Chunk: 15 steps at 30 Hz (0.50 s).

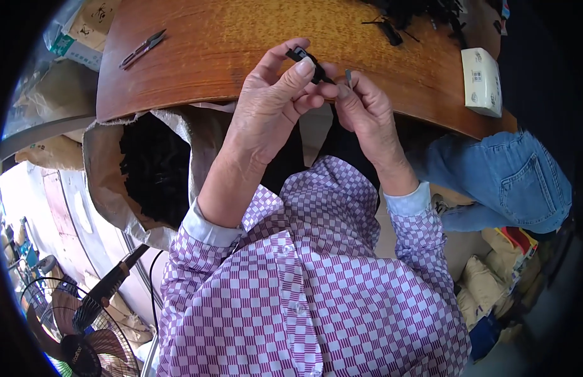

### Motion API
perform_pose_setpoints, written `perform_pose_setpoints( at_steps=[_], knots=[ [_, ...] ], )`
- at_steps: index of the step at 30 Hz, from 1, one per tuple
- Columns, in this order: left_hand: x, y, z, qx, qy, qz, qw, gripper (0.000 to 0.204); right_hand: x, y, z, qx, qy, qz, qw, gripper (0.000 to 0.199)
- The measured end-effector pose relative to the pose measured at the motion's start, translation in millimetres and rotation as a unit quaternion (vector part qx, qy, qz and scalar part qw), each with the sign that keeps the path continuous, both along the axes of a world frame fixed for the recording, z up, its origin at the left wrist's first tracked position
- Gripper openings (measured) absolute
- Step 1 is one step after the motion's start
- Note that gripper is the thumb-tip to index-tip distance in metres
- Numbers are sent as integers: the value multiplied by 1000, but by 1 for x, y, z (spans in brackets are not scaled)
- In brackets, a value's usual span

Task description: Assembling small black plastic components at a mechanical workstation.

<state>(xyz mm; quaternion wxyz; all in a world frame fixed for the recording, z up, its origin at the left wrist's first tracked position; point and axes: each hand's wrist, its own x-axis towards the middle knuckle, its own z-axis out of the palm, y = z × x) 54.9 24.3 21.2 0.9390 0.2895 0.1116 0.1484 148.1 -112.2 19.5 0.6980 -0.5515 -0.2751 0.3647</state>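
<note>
My left hand [264, 108] is raised over the near edge of the table, closed on a small black plastic part [299, 54] between thumb and fingers. Beside it, my right hand [371, 112] pinches a thin flat grey piece [348, 76], perhaps a blade; its lower portion is hidden by the fingers. The fingertips of both hands are close together at the lower end of the black part. A pair of thread snips [142, 49] lies at the table's left.
The wooden table [203, 63] carries a heap of black parts [423, 16] at far right and a white tissue pack [482, 81]. An open sack [100, 182] of black pieces stands left, above a fan [78, 339]. Another person's jeans [517, 182] are at right.
</note>
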Motion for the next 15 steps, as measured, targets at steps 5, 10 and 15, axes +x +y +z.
perform_pose_setpoints(
  at_steps=[5,10,15],
  knots=[
    [-14,3,4,111,47,48,991,35,-9,12,3,-83,-134,-30,987,22],
    [-22,7,3,253,110,82,958,35,-13,29,20,-118,-201,-30,972,22],
    [-27,12,-5,393,143,120,900,32,-15,45,21,-141,-290,54,945,20]
  ],
)
